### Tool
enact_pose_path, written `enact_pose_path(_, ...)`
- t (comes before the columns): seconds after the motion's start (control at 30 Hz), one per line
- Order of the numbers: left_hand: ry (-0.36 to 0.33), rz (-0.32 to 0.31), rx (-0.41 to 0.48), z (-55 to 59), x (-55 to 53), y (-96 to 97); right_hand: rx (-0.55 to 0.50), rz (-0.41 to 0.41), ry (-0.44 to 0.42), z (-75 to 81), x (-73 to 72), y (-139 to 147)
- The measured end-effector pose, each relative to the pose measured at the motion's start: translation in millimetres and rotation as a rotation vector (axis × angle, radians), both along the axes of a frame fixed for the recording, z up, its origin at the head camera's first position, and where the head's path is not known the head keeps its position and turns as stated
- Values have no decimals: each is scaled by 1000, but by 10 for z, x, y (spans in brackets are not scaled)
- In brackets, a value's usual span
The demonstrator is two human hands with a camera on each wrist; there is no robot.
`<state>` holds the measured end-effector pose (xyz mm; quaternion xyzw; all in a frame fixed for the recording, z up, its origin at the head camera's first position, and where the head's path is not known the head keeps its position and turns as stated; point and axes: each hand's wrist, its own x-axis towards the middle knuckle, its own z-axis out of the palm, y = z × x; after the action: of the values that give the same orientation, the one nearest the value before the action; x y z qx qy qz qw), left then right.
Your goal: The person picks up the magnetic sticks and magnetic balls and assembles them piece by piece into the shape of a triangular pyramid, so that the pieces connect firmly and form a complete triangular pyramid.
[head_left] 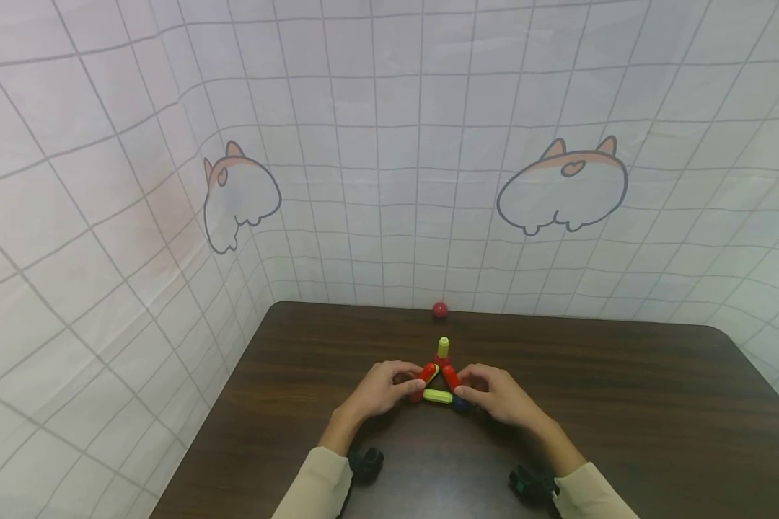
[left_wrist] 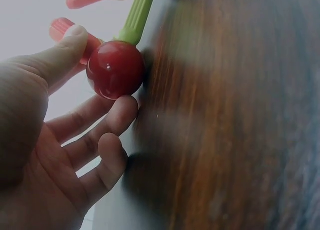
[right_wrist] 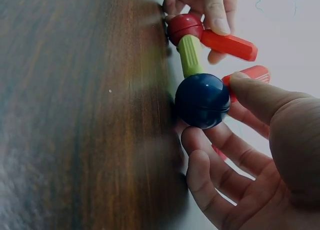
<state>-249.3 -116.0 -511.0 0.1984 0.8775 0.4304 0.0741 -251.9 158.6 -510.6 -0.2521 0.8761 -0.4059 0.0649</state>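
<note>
A triangular frame of rods and balls stands between both hands on the table. My left hand (head_left: 384,389) pinches a red rod (right_wrist: 230,45) that slants up from a red ball (left_wrist: 116,69); its other fingertips are right at the ball. My right hand (head_left: 503,395) grips a second red rod (right_wrist: 256,75) above a dark blue ball (right_wrist: 202,100), thumb on the rod. A lime-green rod (head_left: 438,396) joins these two balls along the near side. At the far corner, another lime-green rod (head_left: 443,347) rises from a red ball (head_left: 441,360). A yellowish rod shows partly beneath the left red rod.
One loose red ball (head_left: 439,310) lies at the far edge of the dark wooden table (head_left: 623,404). Behind it and along the left hangs a white gridded curtain (head_left: 389,180) with cartoon animals. Black wrist devices (head_left: 366,465) sit under both forearms.
</note>
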Motion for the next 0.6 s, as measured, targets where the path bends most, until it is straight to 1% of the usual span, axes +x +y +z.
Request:
enact_pose_path(0.13,1,9,-15,10,14,8,2,-4,12,3,4,-4)
enact_pose_path(0.3,1,16,-28,24,21,13,5,-4,3,7,9,-2)
enact_pose_path(0.53,-4,-20,-37,43,3,-47,-7,35,-30,26,5,27)
enact_pose_path(0.6,-12,-17,-42,45,1,-71,-14,51,-48,41,5,36)
